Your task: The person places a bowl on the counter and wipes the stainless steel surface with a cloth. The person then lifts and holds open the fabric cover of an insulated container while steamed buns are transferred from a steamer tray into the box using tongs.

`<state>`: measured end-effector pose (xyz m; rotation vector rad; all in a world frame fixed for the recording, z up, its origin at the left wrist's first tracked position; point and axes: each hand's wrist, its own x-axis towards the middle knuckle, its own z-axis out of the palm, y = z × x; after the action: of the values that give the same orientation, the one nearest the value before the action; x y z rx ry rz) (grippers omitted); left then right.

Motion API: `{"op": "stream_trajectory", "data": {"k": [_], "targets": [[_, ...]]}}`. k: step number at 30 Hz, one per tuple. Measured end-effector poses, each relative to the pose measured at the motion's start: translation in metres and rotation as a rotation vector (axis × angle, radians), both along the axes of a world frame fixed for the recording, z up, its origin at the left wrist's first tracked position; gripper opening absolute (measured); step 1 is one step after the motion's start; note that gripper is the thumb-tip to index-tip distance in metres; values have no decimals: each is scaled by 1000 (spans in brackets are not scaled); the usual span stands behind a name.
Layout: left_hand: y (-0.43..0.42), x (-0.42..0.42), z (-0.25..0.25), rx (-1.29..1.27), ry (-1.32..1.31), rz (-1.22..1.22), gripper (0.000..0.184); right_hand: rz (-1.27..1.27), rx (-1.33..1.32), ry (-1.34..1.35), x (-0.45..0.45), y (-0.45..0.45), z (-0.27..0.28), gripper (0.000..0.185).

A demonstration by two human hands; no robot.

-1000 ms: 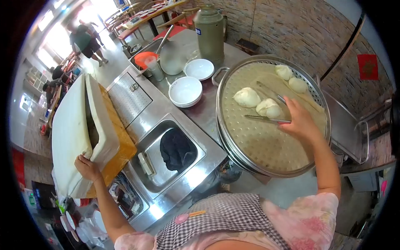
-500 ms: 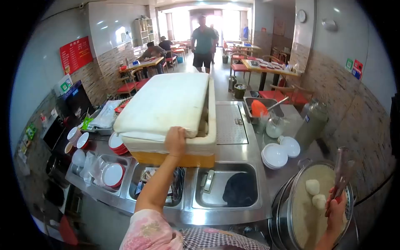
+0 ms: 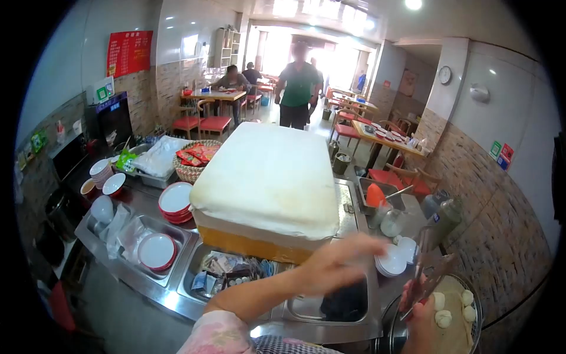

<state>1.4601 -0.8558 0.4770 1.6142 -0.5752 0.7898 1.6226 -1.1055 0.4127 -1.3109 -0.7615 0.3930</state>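
My left hand [image 3: 339,262] is in the air over the front right corner of the foam box, blurred, its fingers stretched out to the right and holding nothing. The box's white lid [image 3: 268,177] lies flat on top, above a yellow-taped side [image 3: 250,243]. At the right, my right hand [image 3: 414,304] is closed around a pair of tongs [image 3: 425,274], which point up and are partly smeared. Below and beside them, several white buns [image 3: 443,318] sit on the cloth of a round steamer [image 3: 479,321].
A sink basin with banknotes and coins [image 3: 227,274] is in front of the box. Red-rimmed plates [image 3: 175,197] stack to its left, white bowls [image 3: 394,259] to its right. A person in a green shirt [image 3: 299,85] stands beyond the counter; others sit at a table [image 3: 215,94].
The lid, tilted and ajar before, now covers the box. My left hand has let go and moved right, toward the tongs. The view has turned, and more buns show; the person beyond appears closer.
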Motion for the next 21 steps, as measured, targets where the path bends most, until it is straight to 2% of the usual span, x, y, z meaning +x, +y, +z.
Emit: {"op": "stream_trajectory", "data": {"k": [2,4,5,6,7,10,11,13,14,15,16,19,21], "targets": [[-15,-24,25,196,-237,-304,46,30,-35,40,-9,15,-9,78],[-45,-46,53,59,-44,-587,27,27,-93,157,-20,28,-12,54],[-48,-51,54,-4,30,-711,26,23,-121,217,-25,35,-13,43],[-50,-56,56,-71,110,-827,27,95,-176,219,-21,35,-24,45],[-49,-61,53,-135,165,-922,27,118,-175,181,-25,37,-29,58],[-50,-74,32,-261,-82,-808,27,241,-221,124,-27,42,-46,66],[-38,-82,36,-273,109,-925,27,241,-233,121,-35,48,-42,69],[-22,-94,32,-209,224,-938,28,186,-202,173,-48,60,-48,67],[-15,-100,25,-124,154,-828,29,168,-195,193,-52,68,-50,67],[-7,-107,22,-61,157,-771,30,175,-321,356,-41,72,-58,71],[2,-114,19,2,160,-715,31,187,-268,328,-44,80,-61,71],[38,-150,20,201,393,-603,29,225,-122,314,-60,96,-73,79],[64,-185,16,507,591,-335,29,266,-154,318,-65,108,-76,80]]}}
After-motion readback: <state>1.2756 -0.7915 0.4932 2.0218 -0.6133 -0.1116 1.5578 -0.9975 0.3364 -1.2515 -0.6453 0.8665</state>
